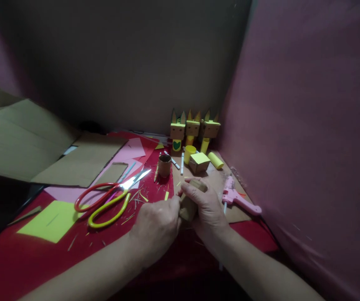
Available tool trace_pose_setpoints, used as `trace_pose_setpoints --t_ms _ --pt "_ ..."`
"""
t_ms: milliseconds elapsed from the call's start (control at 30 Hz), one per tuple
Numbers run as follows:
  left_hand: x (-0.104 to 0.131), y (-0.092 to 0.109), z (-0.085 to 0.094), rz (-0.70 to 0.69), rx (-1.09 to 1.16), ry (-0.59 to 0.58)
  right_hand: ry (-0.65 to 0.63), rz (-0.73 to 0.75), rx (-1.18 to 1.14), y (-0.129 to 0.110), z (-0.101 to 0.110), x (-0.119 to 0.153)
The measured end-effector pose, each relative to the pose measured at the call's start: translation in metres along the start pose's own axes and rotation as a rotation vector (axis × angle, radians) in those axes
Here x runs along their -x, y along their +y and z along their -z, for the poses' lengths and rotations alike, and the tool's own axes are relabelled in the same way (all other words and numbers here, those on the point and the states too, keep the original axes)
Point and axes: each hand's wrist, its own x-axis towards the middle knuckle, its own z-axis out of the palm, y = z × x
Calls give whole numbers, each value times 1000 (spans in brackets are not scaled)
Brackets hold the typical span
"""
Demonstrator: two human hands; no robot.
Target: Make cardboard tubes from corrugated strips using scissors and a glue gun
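Note:
Between my two hands is a small brown cardboard box point(189, 207), held above the near edge of the table. My left hand point(158, 219) is closed, its fingers pressed against the box's left side. My right hand point(209, 205) wraps around the box from the right, thumb across its upper part. Just beyond my hands sits another cardboard box with a yellow top point(199, 162). Beside that box are a yellow paper tube point(216, 160) lying down and a yellow roll point(190, 154). A brown cardboard tube point(165, 166) stands to the left.
Scissors with red and yellow handles point(117, 196) lie left among paper scraps. A pink glue gun point(238, 195) rests right, by the wall. Three cardboard figures with pointed ears point(193, 127) stand at the back. Yellow paper point(50, 220) and cardboard sheets point(82, 159) cover the left.

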Motion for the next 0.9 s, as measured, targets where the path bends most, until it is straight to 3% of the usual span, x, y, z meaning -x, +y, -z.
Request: trace_pose_setpoints --t_ms 133,300,600,800,900 --pt "1 4 -7 7 152 130 43 26 5 -1 1 4" --pt "-6 3 -6 14 197 136 32 85 15 -3 2 1" --pt "-10 -4 -7 -38 285 264 -42 191 65 4 3 0" --pt "-8 -6 -5 -20 352 284 -188 204 84 2 10 2" --pt "-7 -7 -6 -25 409 310 -159 280 142 2 7 6"
